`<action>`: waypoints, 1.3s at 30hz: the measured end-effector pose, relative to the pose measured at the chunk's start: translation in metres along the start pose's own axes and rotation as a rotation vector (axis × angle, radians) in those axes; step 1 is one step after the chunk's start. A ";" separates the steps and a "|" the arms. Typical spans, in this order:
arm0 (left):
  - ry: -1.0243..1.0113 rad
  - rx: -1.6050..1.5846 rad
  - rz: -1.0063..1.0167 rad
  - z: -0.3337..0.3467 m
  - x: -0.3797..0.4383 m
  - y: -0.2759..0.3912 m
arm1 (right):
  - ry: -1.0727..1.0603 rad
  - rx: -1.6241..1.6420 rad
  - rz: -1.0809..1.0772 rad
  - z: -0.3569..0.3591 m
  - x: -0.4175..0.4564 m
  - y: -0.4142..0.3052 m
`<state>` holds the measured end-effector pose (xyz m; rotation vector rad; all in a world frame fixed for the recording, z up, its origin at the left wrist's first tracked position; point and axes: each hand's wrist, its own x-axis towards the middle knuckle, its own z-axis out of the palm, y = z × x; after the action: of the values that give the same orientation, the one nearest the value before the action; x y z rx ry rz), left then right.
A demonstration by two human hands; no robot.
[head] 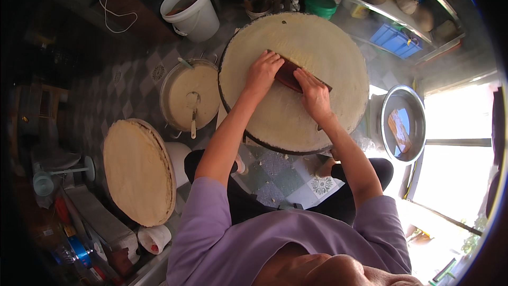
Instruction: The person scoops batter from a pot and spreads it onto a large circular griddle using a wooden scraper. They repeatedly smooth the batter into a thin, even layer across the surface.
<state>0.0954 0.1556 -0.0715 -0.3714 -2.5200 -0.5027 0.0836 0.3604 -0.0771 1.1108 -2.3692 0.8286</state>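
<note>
A pale layer of batter (278, 115) covers a large round griddle in front of me. Both my hands rest on a dark reddish-brown scraper board (289, 76) that lies slantwise on the batter. My left hand (265, 69) grips its upper left end, and my right hand (313, 92) grips it nearer the lower right end. Left of the griddle is a metal pot of batter (178, 91) with a ladle (193, 121) in it. A tall stack of thin round flatbreads (137, 172) sits at the lower left.
A white bucket (198, 16) stands behind the pot. At the right is a metal basin (418, 127) holding liquid and a wooden board (399, 131). Shelves at the upper right hold a blue basket (395, 41) and a green tub (320, 6). Crumbs lie on the tiled floor (281, 174).
</note>
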 end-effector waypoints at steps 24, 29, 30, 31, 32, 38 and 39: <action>-0.297 0.014 -0.112 0.144 0.220 -0.038 | -0.010 -0.131 0.169 -0.011 0.118 0.238; -0.072 0.176 0.152 0.129 0.212 -0.013 | 0.292 -0.105 -0.012 -0.037 0.098 0.226; -0.277 0.173 0.082 0.121 0.194 -0.007 | 0.149 -0.099 0.034 -0.039 0.082 0.212; -0.247 0.065 0.132 0.112 0.171 -0.002 | 0.010 -0.102 0.078 -0.046 0.063 0.195; -0.219 -0.034 0.180 0.101 0.149 0.000 | -0.126 -0.097 0.119 -0.049 0.057 0.186; -0.166 0.117 -0.123 0.042 0.151 -0.013 | -0.179 0.128 0.183 -0.031 0.161 0.193; -0.194 0.076 -0.158 0.057 0.166 -0.017 | -0.177 0.065 0.192 -0.017 0.176 0.220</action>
<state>-0.0722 0.1906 -0.0289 -0.2012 -2.7621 -0.4472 -0.1949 0.3865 -0.0404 1.0310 -2.6461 0.9116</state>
